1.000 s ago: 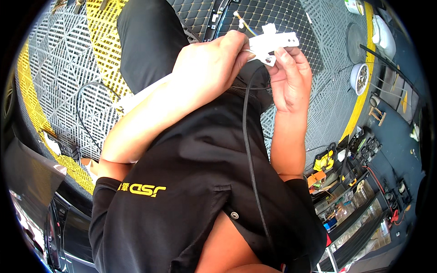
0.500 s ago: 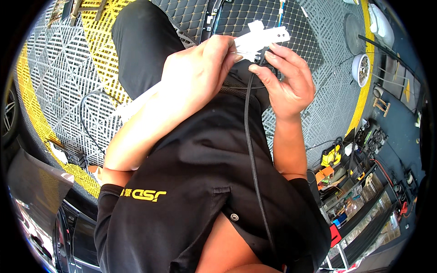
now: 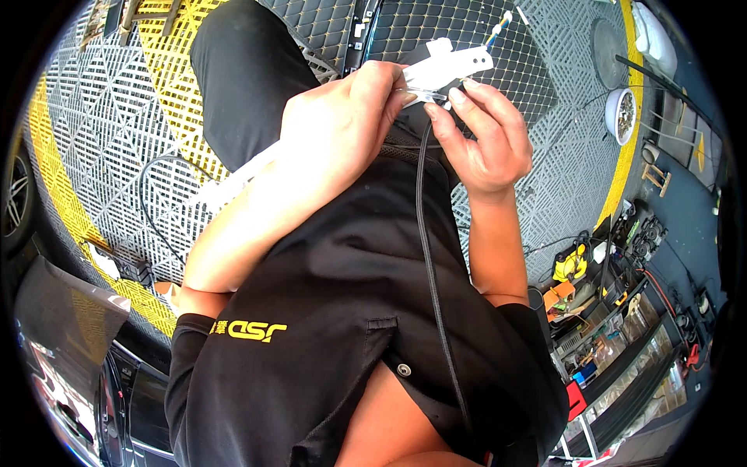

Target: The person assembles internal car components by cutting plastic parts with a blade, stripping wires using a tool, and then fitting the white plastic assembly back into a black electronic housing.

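My left hand (image 3: 334, 117) is closed on a long white plastic part (image 3: 451, 68), which has a small tab on top and holes at its far end. Beneath that part, thin clear or white pieces (image 3: 428, 96) stick out from between my left thumb and fingers. My right hand (image 3: 490, 144) is beside them, its thumb and fingertips drawn together around a tiny piece too small to make out. Past the part's far end shows a short bundle of coloured wires (image 3: 495, 35) with a white plug. A black cord (image 3: 424, 202) runs down over my dark shirt, near my right thumb.
Black quilted panels (image 3: 529, 62) with yellow stitching lie ahead on the grey and yellow grid floor (image 3: 187, 101). At right stand a white bowl (image 3: 620, 117) of small parts and a small wooden stool (image 3: 656, 183). Tools and boxes (image 3: 559, 300) crowd the lower right; a dark car (image 3: 140, 405) is lower left.
The right fingertips have shifted slightly at the lower edge of the white part. The wire bundle now leans to the right and its plug shows. My left hand keeps its hold.
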The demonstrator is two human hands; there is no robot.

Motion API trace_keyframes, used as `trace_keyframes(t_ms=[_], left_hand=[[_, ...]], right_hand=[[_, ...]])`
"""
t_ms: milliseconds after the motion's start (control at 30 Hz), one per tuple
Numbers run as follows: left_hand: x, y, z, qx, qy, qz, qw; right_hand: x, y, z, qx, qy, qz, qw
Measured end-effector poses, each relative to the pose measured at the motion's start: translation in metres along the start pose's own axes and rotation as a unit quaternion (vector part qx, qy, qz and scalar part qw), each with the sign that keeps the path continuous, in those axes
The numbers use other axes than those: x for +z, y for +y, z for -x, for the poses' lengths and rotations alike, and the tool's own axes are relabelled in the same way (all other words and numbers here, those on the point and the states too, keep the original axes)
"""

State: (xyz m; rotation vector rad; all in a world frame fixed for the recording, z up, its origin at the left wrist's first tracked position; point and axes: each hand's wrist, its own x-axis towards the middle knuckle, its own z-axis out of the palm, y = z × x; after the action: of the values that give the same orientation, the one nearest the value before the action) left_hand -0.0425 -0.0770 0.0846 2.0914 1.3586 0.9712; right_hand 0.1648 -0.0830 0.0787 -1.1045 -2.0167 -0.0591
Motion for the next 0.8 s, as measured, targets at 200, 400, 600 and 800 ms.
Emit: trace_keyframes(t_ms=[200, 400, 600, 800], left_hand=[[-0.006, 0.002, -0.006, -0.022, -0.007, 0.006, 1.000], [-0.013, 0.004, -0.010, -0.071, -0.045, 0.055, 0.995], [-0.010, 0.001, -0.009, -0.059, -0.034, 0.056, 0.996], [-0.006, -0.005, -0.008, -0.042, -0.006, 0.062, 0.997]], right_hand=[[0.000, 0.002, -0.006, 0.026, 0.013, -0.021, 0.999], [0.014, -0.009, -0.003, 0.196, 0.033, -0.211, 0.957], [0.015, -0.019, -0.005, 0.337, 0.045, -0.392, 0.855], [-0.004, -0.016, -0.014, 0.330, 0.093, -0.417, 0.842]])
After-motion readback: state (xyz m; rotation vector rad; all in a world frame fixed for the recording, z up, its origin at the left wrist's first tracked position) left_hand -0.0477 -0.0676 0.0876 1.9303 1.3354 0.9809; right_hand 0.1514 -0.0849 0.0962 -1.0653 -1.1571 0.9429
